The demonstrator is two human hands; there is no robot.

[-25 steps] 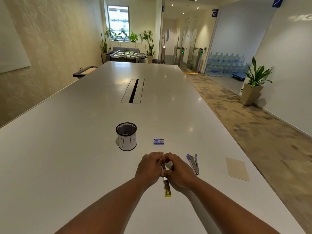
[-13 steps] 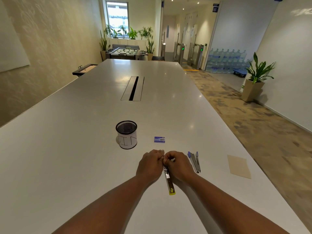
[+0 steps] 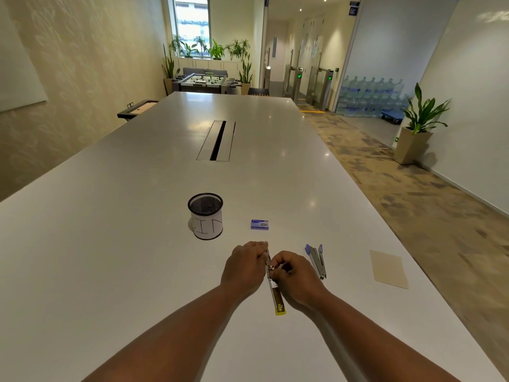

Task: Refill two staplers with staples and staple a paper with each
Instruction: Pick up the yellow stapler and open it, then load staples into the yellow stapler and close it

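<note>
A yellow stapler (image 3: pixel 276 295) lies opened out flat on the white table (image 3: pixel 124 257), its yellow end toward me. My left hand (image 3: pixel 243 267) grips its far part from the left. My right hand (image 3: pixel 294 275) pinches at the metal channel near the middle; what is between those fingertips is too small to tell. A blue stapler (image 3: pixel 316 261) lies open on the table just right of my right hand. A small blue staple box (image 3: pixel 259 224) sits beyond my hands. A tan paper (image 3: pixel 389 268) lies flat at the right, near the table edge.
A black mesh pen cup (image 3: pixel 206 215) with a white label stands left of the staple box. A cable slot (image 3: pixel 217 140) runs along the table's middle. The table's right edge drops to a carpeted floor, with a potted plant (image 3: pixel 417 125) by the wall.
My hands have stayed on the yellow stapler. My right hand has slid a little toward me along its channel, and the stapler's near end has swung slightly right.
</note>
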